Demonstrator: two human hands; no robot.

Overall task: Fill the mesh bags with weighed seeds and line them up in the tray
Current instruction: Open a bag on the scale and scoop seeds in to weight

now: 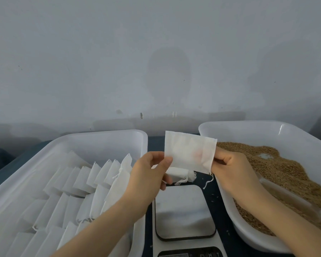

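An empty white mesh bag [187,151] is held flat in the air above the scale. My left hand [150,173] pinches its left edge and my right hand [230,169] pinches its right edge, where the drawstring dangles. Under the bag lies a small stack of spare bags [182,176]. The white tray on the left [107,140] holds several rows of filled bags [93,179] leaning on each other. The tray on the right [248,130] is heaped with brown seeds [278,169].
A digital scale [184,210] with a shiny steel plate sits between the two trays; its display is at the bottom edge. A clear scoop [293,201] lies in the seeds under my right forearm. A pale wall stands close behind the dark table [156,143].
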